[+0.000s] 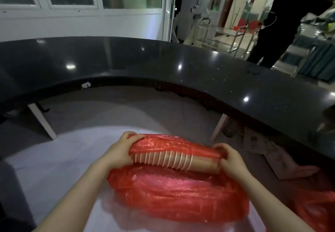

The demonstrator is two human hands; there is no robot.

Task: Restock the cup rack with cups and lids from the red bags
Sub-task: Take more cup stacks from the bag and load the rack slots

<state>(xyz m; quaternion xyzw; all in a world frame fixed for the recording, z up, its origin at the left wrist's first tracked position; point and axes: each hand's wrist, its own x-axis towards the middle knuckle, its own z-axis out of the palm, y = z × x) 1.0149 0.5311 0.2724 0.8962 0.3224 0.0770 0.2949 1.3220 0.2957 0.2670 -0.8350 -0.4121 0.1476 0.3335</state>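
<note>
Lying sideways between both hands, the stack of cups [174, 161] sits half out of the red bag [177, 195]; the left hand [120, 152] grips its rim end through plastic, the right hand [230, 161] curls round its base end, below the dark counter [163, 63].

The far side of the nested cup stack [174, 161] is covered by red bag [177, 195] film, and both stack ends are concealed by the left hand [120, 152] and right hand [231, 161]. A second red bag [316, 211] is cut off at the right edge. The figures [275, 21] behind the counter [163, 65] are motion-blurred.
</note>
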